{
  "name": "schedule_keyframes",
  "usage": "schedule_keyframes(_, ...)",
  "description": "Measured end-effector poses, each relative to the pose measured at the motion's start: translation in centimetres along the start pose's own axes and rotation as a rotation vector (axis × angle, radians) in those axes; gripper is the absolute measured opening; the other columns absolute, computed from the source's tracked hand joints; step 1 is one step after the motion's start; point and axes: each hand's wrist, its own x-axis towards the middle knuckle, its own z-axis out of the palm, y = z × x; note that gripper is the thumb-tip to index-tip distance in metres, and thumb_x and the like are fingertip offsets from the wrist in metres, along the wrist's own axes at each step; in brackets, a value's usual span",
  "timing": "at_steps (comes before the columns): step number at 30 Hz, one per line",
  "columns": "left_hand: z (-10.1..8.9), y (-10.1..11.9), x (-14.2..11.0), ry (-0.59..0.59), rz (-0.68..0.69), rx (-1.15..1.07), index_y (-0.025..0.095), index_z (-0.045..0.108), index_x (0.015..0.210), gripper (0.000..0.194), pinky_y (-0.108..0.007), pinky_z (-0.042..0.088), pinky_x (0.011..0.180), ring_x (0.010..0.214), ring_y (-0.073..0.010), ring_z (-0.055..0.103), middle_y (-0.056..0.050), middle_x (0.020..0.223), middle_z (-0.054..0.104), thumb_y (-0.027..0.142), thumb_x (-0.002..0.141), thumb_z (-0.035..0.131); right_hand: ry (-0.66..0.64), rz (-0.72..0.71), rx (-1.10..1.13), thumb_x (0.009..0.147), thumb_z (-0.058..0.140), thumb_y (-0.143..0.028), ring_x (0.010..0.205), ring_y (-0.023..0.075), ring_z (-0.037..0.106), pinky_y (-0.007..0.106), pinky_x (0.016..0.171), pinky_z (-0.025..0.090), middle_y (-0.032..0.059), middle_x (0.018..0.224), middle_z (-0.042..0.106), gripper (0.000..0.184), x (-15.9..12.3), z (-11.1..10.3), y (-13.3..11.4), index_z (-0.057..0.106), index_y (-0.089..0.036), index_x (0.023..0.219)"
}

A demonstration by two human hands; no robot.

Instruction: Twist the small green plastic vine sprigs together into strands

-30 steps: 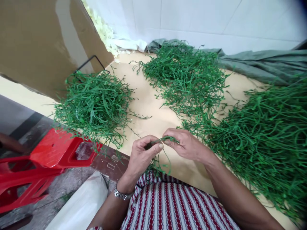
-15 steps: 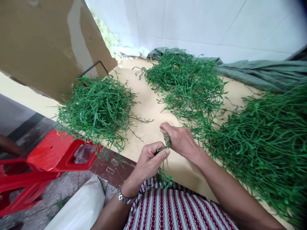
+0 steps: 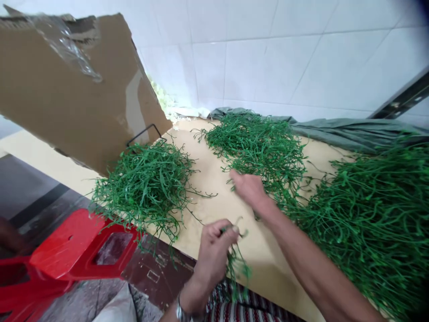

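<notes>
My left hand (image 3: 217,243), a metal watch at its wrist, is closed around a small bunch of thin green stems (image 3: 237,264). Their curled, budded ends hang below the fingers near my striped clothing, and a few short ends stick out above the thumb. My right hand (image 3: 250,190) is over the table, at the near edge of the middle pile of green stems (image 3: 254,143). It is smeared by motion and its fingers are mostly hidden, so whether it holds anything cannot be made out.
A loose heap of green stems (image 3: 147,183) lies at the left table edge, and a larger pile (image 3: 372,214) fills the right. Behind the left heap leans a cardboard sheet (image 3: 83,98). Crumpled green cloth (image 3: 335,134) runs along the tiled wall. A red stool (image 3: 70,246) stands below left.
My hands have parted. The right moved away from the bunch toward the middle pile; the left keeps the stems, slightly lower. The view has tilted up, showing more wall.
</notes>
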Motion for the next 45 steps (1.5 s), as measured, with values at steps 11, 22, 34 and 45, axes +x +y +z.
schedule_keyframes(11, -1.3, 0.7, 1.4, 0.128, 0.041, -0.046, 0.015, 0.056, 0.062, 0.028, -0.022, 0.025, 0.047, 0.051, -0.0079, 0.034, 0.003, 0.054, 0.044, 0.039, 0.074, 0.061, 0.14, -0.055, 0.792, 0.091, 0.034, -0.03, 0.056, 0.0112, 0.051, 0.022, 0.053, 0.034, 0.0009, 0.07, 0.061, 0.027, -2.7, -1.2, 2.0, 0.057, -0.018, 0.081)
schedule_keyframes(22, -0.3, 0.0, 1.8, 0.171, 0.067, -0.165, 0.015, 0.067, 0.067, 0.018, -0.018, 0.033, 0.049, 0.054, -0.0066, 0.042, 0.002, 0.058, 0.053, 0.033, 0.065, 0.071, 0.253, -0.215, 0.998, 0.089, 0.041, -0.02, 0.076, 0.0139, 0.057, 0.025, 0.069, 0.043, 0.0052, 0.083, 0.063, 0.019, -7.5, 0.2, 0.1, 0.059, -0.017, 0.092)
schedule_keyframes(34, 0.5, -0.7, 2.0, 0.162, 0.155, 0.035, 0.015, 0.063, 0.069, 0.018, -0.018, 0.033, 0.042, 0.046, -0.0064, 0.042, 0.004, 0.053, 0.051, 0.034, 0.07, 0.066, 0.127, -0.257, 0.963, 0.081, 0.053, -0.016, 0.061, 0.0106, 0.052, 0.021, 0.058, 0.038, 0.0007, 0.065, 0.058, 0.011, -8.0, 1.5, 0.4, 0.056, -0.016, 0.07)
schedule_keyframes(45, 0.1, -0.6, 2.1, 0.054, 0.096, -0.013, 0.016, 0.059, 0.071, 0.016, -0.015, 0.034, 0.041, 0.046, -0.005, 0.041, 0.004, 0.055, 0.048, 0.031, 0.075, 0.062, 0.156, -0.285, 0.77, 0.08, 0.051, -0.017, 0.063, 0.0119, 0.054, 0.022, 0.058, 0.037, 0.0023, 0.072, 0.062, 0.007, -8.4, 1.5, 0.8, 0.058, -0.016, 0.081)
